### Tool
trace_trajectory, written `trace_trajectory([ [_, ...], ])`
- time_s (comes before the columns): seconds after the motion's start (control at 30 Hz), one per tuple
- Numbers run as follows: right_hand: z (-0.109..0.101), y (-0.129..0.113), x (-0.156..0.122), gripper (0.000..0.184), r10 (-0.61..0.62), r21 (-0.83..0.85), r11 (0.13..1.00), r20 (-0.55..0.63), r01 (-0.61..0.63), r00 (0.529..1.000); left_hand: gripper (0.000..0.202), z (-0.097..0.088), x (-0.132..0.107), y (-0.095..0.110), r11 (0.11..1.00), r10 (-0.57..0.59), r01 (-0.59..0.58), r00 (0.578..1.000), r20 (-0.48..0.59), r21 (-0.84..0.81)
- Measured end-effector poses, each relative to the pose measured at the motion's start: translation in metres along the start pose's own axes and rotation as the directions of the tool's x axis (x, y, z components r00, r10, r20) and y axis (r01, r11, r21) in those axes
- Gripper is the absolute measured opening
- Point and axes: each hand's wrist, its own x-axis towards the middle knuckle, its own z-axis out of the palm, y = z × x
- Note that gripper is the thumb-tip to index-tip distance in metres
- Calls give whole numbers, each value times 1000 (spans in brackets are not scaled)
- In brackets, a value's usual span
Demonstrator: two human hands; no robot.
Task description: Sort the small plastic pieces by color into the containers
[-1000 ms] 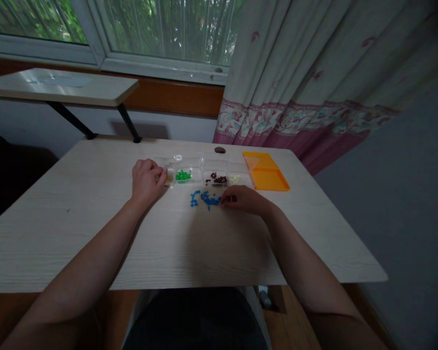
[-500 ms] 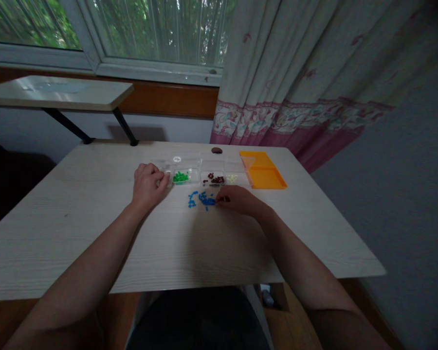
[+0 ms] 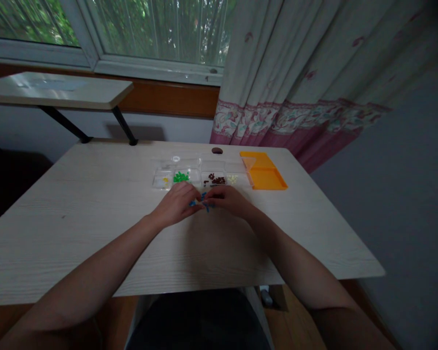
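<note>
Between and beneath the fingertips of the two hands lie the blue pieces (image 3: 203, 196), on the table (image 3: 149, 262). Only some pieces show; fingers cover the others, so their number cannot be read. Left hand (image 3: 175, 201): thumb and fingers are apart, with blue visible in the gap. Right hand (image 3: 229, 199): fingers are bent down at the pile, tips close to the left fingertips; whether they pinch a piece cannot be told.

Just beyond the fingers stands a row of transparent boxes (image 3: 155, 181). Their edges are faint against the pale table; whether they are separate or joined is unclear. Beyond the left fingers, the row holds green pieces (image 3: 181, 176), partly screened by the near wall and hand; farther left are a few yellow pieces (image 3: 165, 180). Beyond the right fingers are dark brown pieces (image 3: 218, 180), then pale yellow pieces (image 3: 232, 179), hard to distinguish from the tabletop.

Right of the right fingers, past the row, lies an orange case (image 3: 270, 179); a transparent panel overlaps its left edge. Far beyond the fingers, the shelf (image 3: 76, 95), window (image 3: 160, 36) and curtain (image 3: 277, 63) are cut off by the frame. A dark shape (image 3: 7, 167), far left of the fingers, is unidentifiable.
</note>
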Motion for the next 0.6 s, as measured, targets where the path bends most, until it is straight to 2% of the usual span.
trace_trajectory([
  [0.17,8,-7,-1,39,43,63,997,78,-48,996,27,-2,0,-1,998,58,-59,998,17,32],
  [0.3,0,-11,-5,38,47,26,998,83,-49,995,28,-3,0,-3,994,57,-58,998,18,88],
  [0.4,-17,-3,-7,32,21,-145,989,-81,-32,997,30,-4,-2,-8,992,12,-8,1000,-27,125],
  [0.47,-30,6,-9,26,-12,-318,946,-207,-55,978,33,-6,-4,-15,989,-42,53,996,-81,141],
  [0.53,-42,14,-11,21,-7,-468,878,-225,-102,974,38,-9,-5,-24,980,-104,127,983,-153,151],
  [0.6,-50,18,-13,18,71,-545,826,-155,-145,985,42,-13,-7,-32,972,-162,194,962,-221,135],
])
